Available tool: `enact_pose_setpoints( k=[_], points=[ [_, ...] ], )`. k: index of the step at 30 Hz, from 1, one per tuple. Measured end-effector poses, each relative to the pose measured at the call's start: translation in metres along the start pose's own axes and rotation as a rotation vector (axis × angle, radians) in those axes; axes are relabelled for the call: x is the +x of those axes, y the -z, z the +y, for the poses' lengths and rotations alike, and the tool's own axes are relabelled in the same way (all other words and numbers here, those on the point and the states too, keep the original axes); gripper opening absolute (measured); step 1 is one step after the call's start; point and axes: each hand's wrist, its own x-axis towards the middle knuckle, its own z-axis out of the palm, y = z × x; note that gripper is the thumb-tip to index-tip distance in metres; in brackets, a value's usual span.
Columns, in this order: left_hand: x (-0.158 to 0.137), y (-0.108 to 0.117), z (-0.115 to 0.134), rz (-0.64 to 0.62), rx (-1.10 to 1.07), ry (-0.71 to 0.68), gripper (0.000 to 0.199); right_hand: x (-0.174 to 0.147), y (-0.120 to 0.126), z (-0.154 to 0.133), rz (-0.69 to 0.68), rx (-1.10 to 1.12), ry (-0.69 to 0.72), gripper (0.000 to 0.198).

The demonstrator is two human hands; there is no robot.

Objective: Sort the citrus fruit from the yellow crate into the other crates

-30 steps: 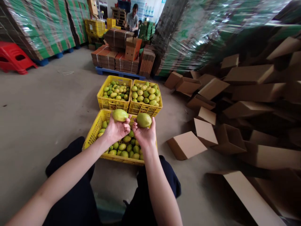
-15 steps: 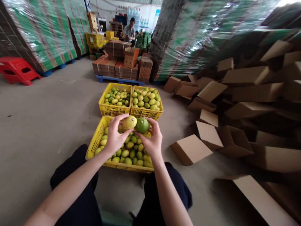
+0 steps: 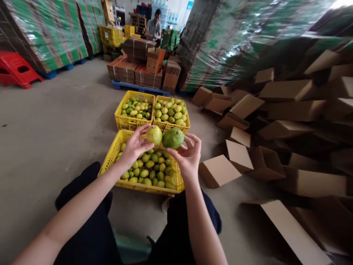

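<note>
My left hand point(image 3: 135, 146) grips a yellow lemon point(image 3: 154, 135) between thumb and fingers. Right beside it, my right hand point(image 3: 189, 154) pinches a green lemon point(image 3: 173, 138), its knobbed end tipped up toward me. Both fruits are held side by side above the near yellow crate point(image 3: 109, 156). Inside that crate lie many loose lemons point(image 3: 149, 164), yellow and green mixed. My hands and the held fruit cover part of its far rim.
Behind stand two more yellow crates of lemons, a left one point(image 3: 132, 122) and a right one point(image 3: 186, 127). Cardboard boxes point(image 3: 220, 171) lie heaped on the right. Flattened cartons rest on a blue pallet point(image 3: 140, 88). A red stool point(image 3: 20, 70) is at left; a person point(image 3: 153, 27) sits behind.
Both lemons have been turned in the fingers, and the green one now lies more lengthwise. My right hand has shifted to the right with its fingers more spread. The view has tilted slightly.
</note>
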Motion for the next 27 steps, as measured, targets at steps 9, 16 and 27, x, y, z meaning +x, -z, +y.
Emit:
enact_pose_setpoints(
  k=[9,16,27],
  points=[
    [0.009,0.006,-0.014,0.023,0.022,0.152,0.033,0.002,0.001,0.022,-0.037,-0.005,-0.432,0.044],
    [0.002,0.0,-0.024,0.056,0.186,0.089,0.039,0.0,-0.011,0.038,-0.039,0.024,-0.56,0.036],
    [0.028,0.009,-0.009,0.31,-0.164,0.51,0.049,0.006,-0.02,0.03,0.035,0.336,-0.676,0.023]
  ],
)
